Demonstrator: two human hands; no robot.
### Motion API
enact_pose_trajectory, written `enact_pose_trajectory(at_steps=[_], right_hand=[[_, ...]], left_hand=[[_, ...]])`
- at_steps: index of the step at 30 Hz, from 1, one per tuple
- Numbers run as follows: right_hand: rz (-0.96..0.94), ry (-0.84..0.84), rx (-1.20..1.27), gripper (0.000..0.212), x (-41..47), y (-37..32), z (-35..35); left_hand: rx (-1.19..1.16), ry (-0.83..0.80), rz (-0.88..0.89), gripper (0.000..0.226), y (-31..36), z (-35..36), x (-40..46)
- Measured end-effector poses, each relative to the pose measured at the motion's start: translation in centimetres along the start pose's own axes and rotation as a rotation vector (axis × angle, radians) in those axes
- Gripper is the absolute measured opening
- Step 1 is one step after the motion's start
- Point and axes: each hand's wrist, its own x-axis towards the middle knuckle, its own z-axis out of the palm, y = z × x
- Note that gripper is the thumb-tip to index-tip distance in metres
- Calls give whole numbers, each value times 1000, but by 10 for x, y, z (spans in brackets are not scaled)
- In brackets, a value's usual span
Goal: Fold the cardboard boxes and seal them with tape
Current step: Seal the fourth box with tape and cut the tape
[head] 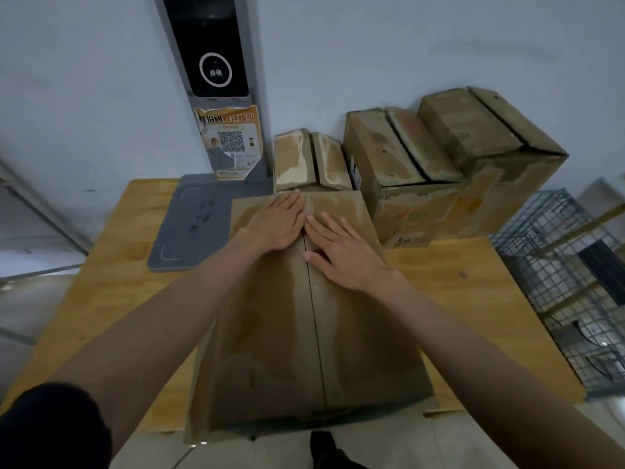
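While the cardboard box (pixel 304 319) lies beneath them, both hands (pixel 279 221) (pixel 341 252) press flat, fingers straight.

Both my arms reach forward and converge ahead of me, bare from the elbows down. My left hand (pixel 279 221) lies flat, palm down, fingers straight and close together, pointing away from me and slightly to the right. My right hand (pixel 341 250) is flat too, palm down, its fingers spread a little and angled up and to the left, so the fingertips of the two hands almost meet. My right thumb sticks out toward the left, apart from the fingers. Both wrists are nearly straight, in line with the forearms. A dark sleeve (pixel 50 428) covers my left upper arm near the bottom corner.
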Motion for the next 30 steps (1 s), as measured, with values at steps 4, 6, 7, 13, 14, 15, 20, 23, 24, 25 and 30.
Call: enact_pose_trajectory(at_steps=[4, 6, 7, 13, 14, 15, 20, 23, 24, 25, 30], right_hand=[[2, 38, 68, 67, 6, 8, 8], [5, 60, 78, 66, 7, 8, 11], [4, 68, 78, 66, 7, 8, 11], [0, 74, 86, 66, 8, 8, 13], [-1, 74, 94, 67, 8, 9, 13], [-4, 81, 100, 67, 8, 9, 13], [7, 112, 143, 62, 9, 7, 13], [32, 255, 217, 40, 6, 6, 8], [67, 341, 245, 31, 3, 7, 4], [123, 422, 269, 25, 0, 8, 0], [412, 459, 281, 25, -33, 11, -6]], left_hand=[[69, 108, 34, 55, -6, 6, 13], [35, 127, 35, 54, -8, 6, 19], [-1, 123, 31, 54, -10, 6, 22], [-66, 142, -66, 44, -5, 9, 50], [-75, 138, -78, 43, -3, 9, 54], [-92, 145, -90, 42, -2, 11, 57], [-123, 121, -95, 49, -5, 12, 49], [7, 56, -90, 61, 4, 9, 31], [30, 59, -83, 63, 11, 9, 18], [21, 64, -69, 65, 20, 10, 2], [-178, 18, 9, 74, 72, 16, -124]])
